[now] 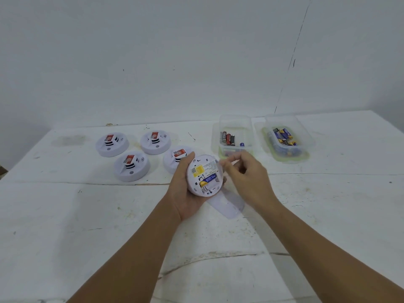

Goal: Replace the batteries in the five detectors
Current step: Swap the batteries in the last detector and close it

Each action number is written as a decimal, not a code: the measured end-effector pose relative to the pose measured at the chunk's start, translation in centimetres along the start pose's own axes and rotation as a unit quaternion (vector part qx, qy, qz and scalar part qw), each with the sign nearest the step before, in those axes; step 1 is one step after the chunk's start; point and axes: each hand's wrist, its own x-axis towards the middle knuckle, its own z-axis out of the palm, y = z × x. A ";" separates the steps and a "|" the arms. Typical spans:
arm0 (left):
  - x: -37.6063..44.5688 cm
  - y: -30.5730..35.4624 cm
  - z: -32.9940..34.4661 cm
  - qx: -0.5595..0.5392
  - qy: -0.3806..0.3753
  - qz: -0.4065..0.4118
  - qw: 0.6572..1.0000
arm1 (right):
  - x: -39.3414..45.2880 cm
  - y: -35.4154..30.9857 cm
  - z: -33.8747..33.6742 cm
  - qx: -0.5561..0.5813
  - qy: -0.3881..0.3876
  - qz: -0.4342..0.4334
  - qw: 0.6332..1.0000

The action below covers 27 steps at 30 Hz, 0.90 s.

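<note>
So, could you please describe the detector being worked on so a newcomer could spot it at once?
On the white table, left of two clear tubs, sit four detectors face up. The fifth detector is held in the left hand, its back showing a yellow label and a blue-and-gold battery.

A scuffed white table (87, 215) carries four white detectors (131, 166) clustered toward ten o'clock, two clear tubs of batteries (235, 136) side by side at two o'clock, and a white cover (227, 204) near centre.

Bright even light, slight blur
</note>
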 end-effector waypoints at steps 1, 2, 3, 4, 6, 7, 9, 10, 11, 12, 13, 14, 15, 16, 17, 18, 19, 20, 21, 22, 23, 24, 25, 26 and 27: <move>0.2 0.3 0.4 -0.002 -0.003 0.003 1.000 | 0.9 -0.3 -0.7 -0.017 0.015 -0.014 1.000; 0.4 0.7 0.9 -0.008 -0.003 0.008 1.000 | 2.0 -0.6 -1.3 -0.034 0.027 -0.028 0.999; 0.6 1.1 1.4 -0.013 -0.004 0.017 1.000 | 3.2 -1.0 -1.9 -0.056 0.036 -0.039 0.997; 0.9 1.6 2.0 -0.014 -0.008 0.025 1.000 | 4.5 -1.4 -2.5 -0.085 0.040 -0.048 0.994; 1.5 2.6 3.1 -0.005 -0.019 0.037 0.999 | 7.1 -2.2 -3.4 -0.173 0.023 -0.057 0.983; 1.9 2.9 3.6 -0.003 -0.022 0.041 0.999 | 8.5 -2.4 -3.8 -0.225 0.006 -0.058 0.973; 2.7 3.5 4.4 -0.003 -0.025 0.042 0.999 | 11.1 -2.5 -4.1 -0.338 -0.036 -0.050 0.939; 3.0 3.6 4.8 0.000 -0.025 0.038 0.999 | 12.2 -2.4 -4.2 -0.401 -0.054 -0.039 0.913; 3.4 3.7 5.0 0.005 -0.025 0.034 0.999 | 13.0 -2.3 -4.1 -0.463 -0.066 -0.027 0.884; 3.6 3.8 5.2 0.009 -0.025 0.030 0.999 | 13.6 -2.2 -3.9 -0.517 -0.072 -0.016 0.853; 3.9 3.8 5.3 0.013 -0.025 0.026 0.999 | 14.1 -2.1 -3.6 -0.560 -0.077 -0.007 0.825; 4.1 3.9 5.4 0.015 -0.026 0.023 0.999 | 14.6 -2.0 -3.3 -0.595 -0.086 0.001 0.799; 4.3 3.9 5.5 0.017 -0.026 0.021 0.999 | 14.9 -1.9 -2.9 -0.620 -0.099 0.010 0.778; 4.4 4.0 5.5 0.018 -0.026 0.020 0.999 | 15.2 -1.8 -2.6 -0.635 -0.114 0.020 0.764; 4.5 4.0 5.6 0.020 -0.026 0.019 0.999 | 15.3 -1.7 -2.3 -0.642 -0.125 0.029 0.756; 4.6 4.1 5.6 0.023 -0.027 0.018 0.999 | 15.3 -1.8 -2.2 -0.644 -0.131 0.036 0.753; 4.6 4.2 5.7 0.024 -0.026 0.016 0.999 | 15.4 -1.9 -2.1 -0.646 -0.131 0.039 0.751; 4.7 4.2 5.7 0.023 -0.025 0.014 0.999 | 15.5 -2.1 -2.0 -0.648 -0.130 0.044 0.749; 4.7 4.3 5.7 0.022 -0.023 0.014 0.999 | 15.5 -2.3 -1.9 -0.647 -0.132 0.049 0.749; 4.7 4.3 5.7 0.021 -0.022 0.015 0.999 | 15.4 -2.5 -1.8 -0.646 -0.134 0.055 0.749; 4.8 4.3 5.8 0.022 -0.021 0.015 0.999 | 15.4 -2.6 -1.7 -0.648 -0.141 0.061 0.746; 4.8 4.3 5.8 0.023 -0.020 0.016 0.999 | 15.4 -2.6 -1.6 -0.651 -0.144 0.066 0.742; 4.7 4.3 5.9 0.024 -0.018 0.015 0.999 | 15.4 -2.7 -1.6 -0.655 -0.146 0.068 0.739; 4.7 4.3 5.8 0.024 -0.016 0.016 0.999 | 15.4 -2.8 -1.5 -0.655 -0.146 0.064 0.739; 4.7 4.3 5.8 0.022 -0.016 0.017 0.999 | 15.5 -2.9 -1.4 -0.653 -0.142 0.057 0.742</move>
